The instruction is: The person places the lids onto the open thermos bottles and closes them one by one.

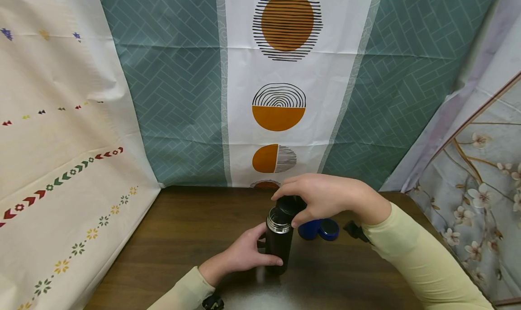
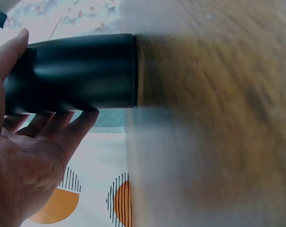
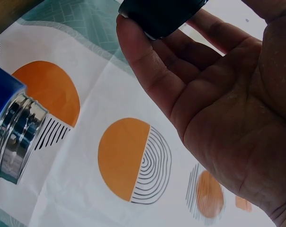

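A black thermos bottle (image 1: 280, 246) stands upright on the wooden table, its shiny metal neck (image 1: 278, 225) uncovered. My left hand (image 1: 248, 249) grips the bottle's body from the left, thumb on the near side; in the left wrist view several fingers (image 2: 81, 127) run along the black wall (image 2: 86, 71). Just over the bottle's mouth, my right hand (image 1: 321, 197) pinches a black lid (image 1: 290, 204) between thumb and fingertips. The lid (image 3: 162, 16) overlaps the neck's rear edge in the head view and looks tilted. In the right wrist view, the palm partly hides it.
Behind the black bottle stands a blue bottle (image 1: 308, 230), whose metal threaded neck (image 3: 17, 137) shows uncovered in the right wrist view. A round blue lid (image 1: 329, 229) lies right beside it on the table (image 1: 195, 219). Patterned cloths (image 1: 183, 97) hang at the back and sides.
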`<state>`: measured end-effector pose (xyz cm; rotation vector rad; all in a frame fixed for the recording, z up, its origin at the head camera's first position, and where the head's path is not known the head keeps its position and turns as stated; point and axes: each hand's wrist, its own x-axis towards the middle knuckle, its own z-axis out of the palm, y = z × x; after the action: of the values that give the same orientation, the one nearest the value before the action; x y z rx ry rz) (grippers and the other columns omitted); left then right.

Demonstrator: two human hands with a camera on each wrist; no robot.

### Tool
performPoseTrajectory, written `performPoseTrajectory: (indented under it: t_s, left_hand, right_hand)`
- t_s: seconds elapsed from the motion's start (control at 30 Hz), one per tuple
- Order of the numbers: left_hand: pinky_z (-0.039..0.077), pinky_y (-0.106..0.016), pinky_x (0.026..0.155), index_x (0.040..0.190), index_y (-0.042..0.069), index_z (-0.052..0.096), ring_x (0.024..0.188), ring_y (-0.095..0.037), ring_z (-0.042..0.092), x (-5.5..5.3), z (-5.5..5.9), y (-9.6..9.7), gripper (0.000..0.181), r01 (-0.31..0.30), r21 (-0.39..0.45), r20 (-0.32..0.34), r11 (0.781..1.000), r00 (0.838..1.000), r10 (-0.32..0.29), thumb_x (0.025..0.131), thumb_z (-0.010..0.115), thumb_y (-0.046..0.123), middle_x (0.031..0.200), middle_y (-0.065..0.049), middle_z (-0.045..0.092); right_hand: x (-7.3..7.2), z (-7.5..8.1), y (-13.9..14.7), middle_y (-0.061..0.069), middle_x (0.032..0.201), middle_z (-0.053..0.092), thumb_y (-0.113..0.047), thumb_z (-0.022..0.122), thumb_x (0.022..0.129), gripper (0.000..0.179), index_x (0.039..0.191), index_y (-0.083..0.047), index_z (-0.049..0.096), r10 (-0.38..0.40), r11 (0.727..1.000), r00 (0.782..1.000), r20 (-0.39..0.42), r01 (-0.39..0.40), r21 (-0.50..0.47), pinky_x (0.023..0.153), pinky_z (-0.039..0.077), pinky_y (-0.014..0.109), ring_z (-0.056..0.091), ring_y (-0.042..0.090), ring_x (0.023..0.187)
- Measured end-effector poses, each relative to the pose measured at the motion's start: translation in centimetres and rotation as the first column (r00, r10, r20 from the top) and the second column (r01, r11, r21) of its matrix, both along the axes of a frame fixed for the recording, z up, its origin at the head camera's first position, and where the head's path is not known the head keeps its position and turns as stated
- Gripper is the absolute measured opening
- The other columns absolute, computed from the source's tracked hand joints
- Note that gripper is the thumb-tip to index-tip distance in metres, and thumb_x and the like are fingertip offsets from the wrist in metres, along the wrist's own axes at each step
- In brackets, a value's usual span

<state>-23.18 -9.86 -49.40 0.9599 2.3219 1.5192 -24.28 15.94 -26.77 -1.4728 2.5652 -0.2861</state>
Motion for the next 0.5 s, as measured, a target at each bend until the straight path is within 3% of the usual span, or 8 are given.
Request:
performPoseTrajectory:
  t_s: [0.5]
  left_hand:
    - [0.056, -0.045, 0.109, 0.156, 0.034, 0.055, 0.132, -0.016, 0.065, -0.1, 0.0, 0.0, 0.078, 0.008, 0.002, -0.017, 1.0, 1.0, -0.008, 0.09, 0.096, 0.037, 0.145, 0.012, 0.068]
  right_hand:
    - [0.3, 0.1, -1.2, -0.013, 0.128, 0.066, -0.029, 0.094, 0.092, 0.062, 0.148, -0.022, 0.069, 0.002, 1.0, 1.0, 0.009, -0.002, 0.015, 0.092, 0.058, 0.03, 0.064, 0.006, 0.104]
